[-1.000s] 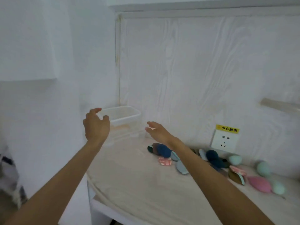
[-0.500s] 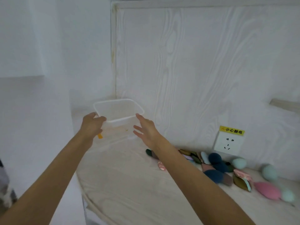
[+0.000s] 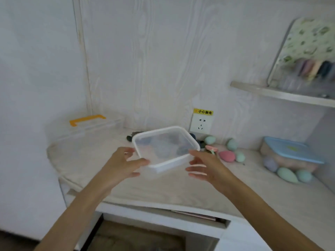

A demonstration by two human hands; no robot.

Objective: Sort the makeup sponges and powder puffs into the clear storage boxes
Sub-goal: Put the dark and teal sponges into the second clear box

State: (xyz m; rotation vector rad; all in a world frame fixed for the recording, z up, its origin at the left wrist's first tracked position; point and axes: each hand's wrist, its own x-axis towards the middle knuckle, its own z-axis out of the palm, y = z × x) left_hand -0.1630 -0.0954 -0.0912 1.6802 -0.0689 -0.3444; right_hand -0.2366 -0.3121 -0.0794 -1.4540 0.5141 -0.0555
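Soft even daylight, pale washed-out whites, slight motion blur, wide-angle bending at edges

Two bare forearms enter from the lower edge of the frame, one from lower left, one from lower right. No sleeves visible on either arm up to the frame edge. Left hand point(image 3: 125, 164) bare: no ring, watch, or glove seen. Right hand point(image 3: 206, 166) bare likewise; wrist unadorned. Fingers slim, nails short, unpainted as far as the blur allows. Fingertips smeared by motion blur; finer detail cannot be made out. No other part of the person shows.
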